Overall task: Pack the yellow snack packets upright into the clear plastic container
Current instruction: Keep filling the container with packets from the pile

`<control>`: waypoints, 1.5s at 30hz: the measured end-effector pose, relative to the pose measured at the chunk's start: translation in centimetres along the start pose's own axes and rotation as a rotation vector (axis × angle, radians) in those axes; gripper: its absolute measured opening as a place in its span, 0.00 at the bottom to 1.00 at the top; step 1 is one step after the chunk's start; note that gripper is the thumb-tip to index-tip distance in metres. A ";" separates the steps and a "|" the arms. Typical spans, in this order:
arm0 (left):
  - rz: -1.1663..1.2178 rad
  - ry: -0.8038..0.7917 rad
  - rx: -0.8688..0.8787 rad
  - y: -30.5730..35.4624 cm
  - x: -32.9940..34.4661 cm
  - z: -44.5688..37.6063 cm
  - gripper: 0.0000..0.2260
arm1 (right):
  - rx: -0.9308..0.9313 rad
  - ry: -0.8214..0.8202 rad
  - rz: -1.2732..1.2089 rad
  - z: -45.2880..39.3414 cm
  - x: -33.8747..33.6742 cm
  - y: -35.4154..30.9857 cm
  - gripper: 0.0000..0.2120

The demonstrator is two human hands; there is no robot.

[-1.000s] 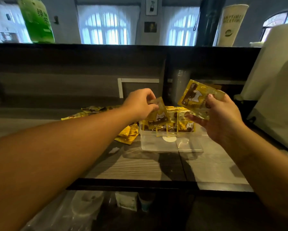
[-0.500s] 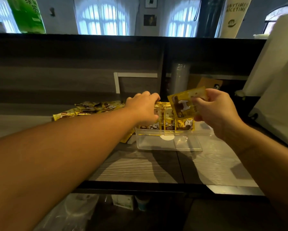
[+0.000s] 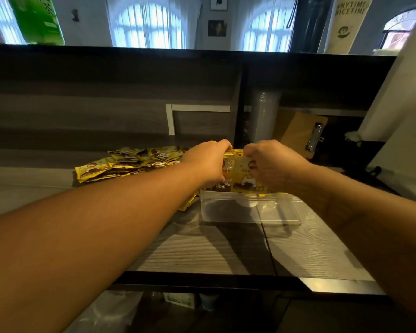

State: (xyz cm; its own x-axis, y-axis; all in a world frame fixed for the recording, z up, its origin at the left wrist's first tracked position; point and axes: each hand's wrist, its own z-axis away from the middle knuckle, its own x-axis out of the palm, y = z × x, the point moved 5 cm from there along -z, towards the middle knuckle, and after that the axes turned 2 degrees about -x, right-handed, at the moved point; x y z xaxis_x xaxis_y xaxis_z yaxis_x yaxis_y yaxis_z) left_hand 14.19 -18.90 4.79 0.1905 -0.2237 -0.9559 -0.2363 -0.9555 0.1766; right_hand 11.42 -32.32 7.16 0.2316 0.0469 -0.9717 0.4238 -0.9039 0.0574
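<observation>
A clear plastic container (image 3: 250, 213) stands on the wooden counter. Several yellow snack packets (image 3: 238, 175) stand upright along its far side. My left hand (image 3: 208, 162) curls over the tops of those packets from the left. My right hand (image 3: 271, 164) grips a yellow packet at the front of the row, down in the container. Both hands hide the upper parts of the packets. A loose pile of yellow packets (image 3: 127, 162) lies on the counter to the left of the container.
A dark raised counter wall runs behind. A brown clipboard (image 3: 303, 133) leans at the back right, beside a grey plastic-wrapped roll (image 3: 264, 116). A large white machine (image 3: 401, 121) stands at the far right. The counter's front edge (image 3: 226, 280) is near me.
My right hand came down and to the left, bringing its packet into the container against the row. My left hand stayed on the packet tops. The camera tilted slightly.
</observation>
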 end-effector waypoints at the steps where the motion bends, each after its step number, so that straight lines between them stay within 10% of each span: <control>1: 0.016 -0.002 -0.006 0.0 0.0 0.1 0.35 | -0.020 0.020 0.029 -0.3 0.1 -0.1 0.13; 10: 0.109 -0.105 -0.021 -0.2 0.8 -0.2 0.41 | 0.016 0.091 0.106 -2.0 1.2 -0.6 0.36; 23: 0.774 0.123 -0.174 -4.0 -4.3 2.2 0.27 | 0.029 -0.007 -0.262 -2.2 -1.2 -3.5 0.29; 33: 0.449 0.152 -0.220 -14.1 -5.5 11.2 0.29 | -0.222 -0.095 -0.295 -3.0 0.3 -16.5 0.34; 40: 0.164 0.022 -0.305 -18.3 -1.0 16.3 0.33 | 0.005 -0.197 -0.223 -3.2 7.6 -18.4 0.32; 45: 0.145 0.093 -0.304 -18.5 -0.6 16.7 0.32 | 0.063 0.112 -0.312 -2.3 7.4 -17.8 0.24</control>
State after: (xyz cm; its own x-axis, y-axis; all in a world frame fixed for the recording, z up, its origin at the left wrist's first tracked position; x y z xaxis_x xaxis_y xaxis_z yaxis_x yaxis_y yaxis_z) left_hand 2.57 2.08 -1.78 0.2651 -0.3644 -0.8927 0.0251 -0.9229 0.3842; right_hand 7.57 -14.88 -0.50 0.1949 0.3690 -0.9088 0.4357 -0.8627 -0.2568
